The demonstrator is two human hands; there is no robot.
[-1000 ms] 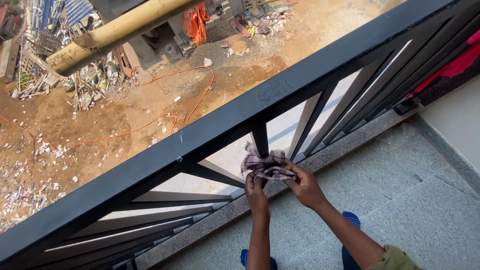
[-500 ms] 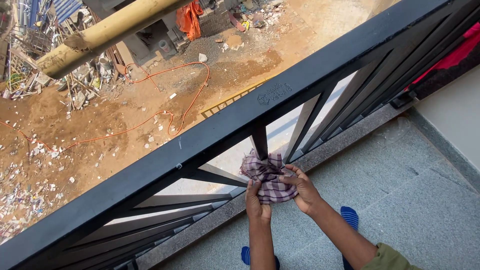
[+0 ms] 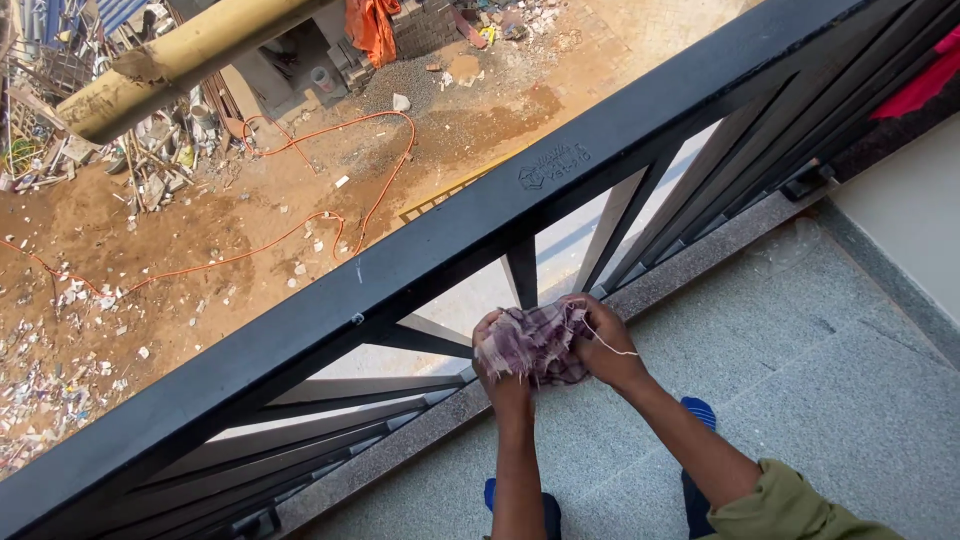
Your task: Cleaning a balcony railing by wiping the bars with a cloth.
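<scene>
Head view gives us first the dirt yard (image 3: 200, 250) far below, brown and strewn with rubble, with an orange hose (image 3: 340, 215) looping across it and a yellowish bamboo pole (image 3: 170, 60) slanting over the upper left corner. Cutting across the whole picture from lower left to upper right we see the black metal railing (image 3: 420, 265), its broad top rail bearing a small embossed mark, with flat black bars running down and sideways beneath it. On our side lies the grey stone balcony floor (image 3: 800, 400), edged by a speckled stone curb (image 3: 700, 245) under the railing. A strip of red fabric (image 3: 925, 85) shows behind the bars at the upper right.

Below the rail we see both of the person's bare forearms reaching forward, the right one coming out of an olive sleeve (image 3: 790, 505). Blue footwear (image 3: 700, 410) peeks out beneath the arms. The left hand (image 3: 500, 375) and the right hand (image 3: 605, 345) sit close together, fingers curled tight on a crumpled checked cloth (image 3: 535, 340) in purple and white. The cloth is bunched between the two hands, just beneath the upright bar (image 3: 522, 275) where it meets the sloping ones; we cannot tell whether it touches the metal. A thin loose thread (image 3: 610, 345) trails from the cloth across the right hand.
</scene>
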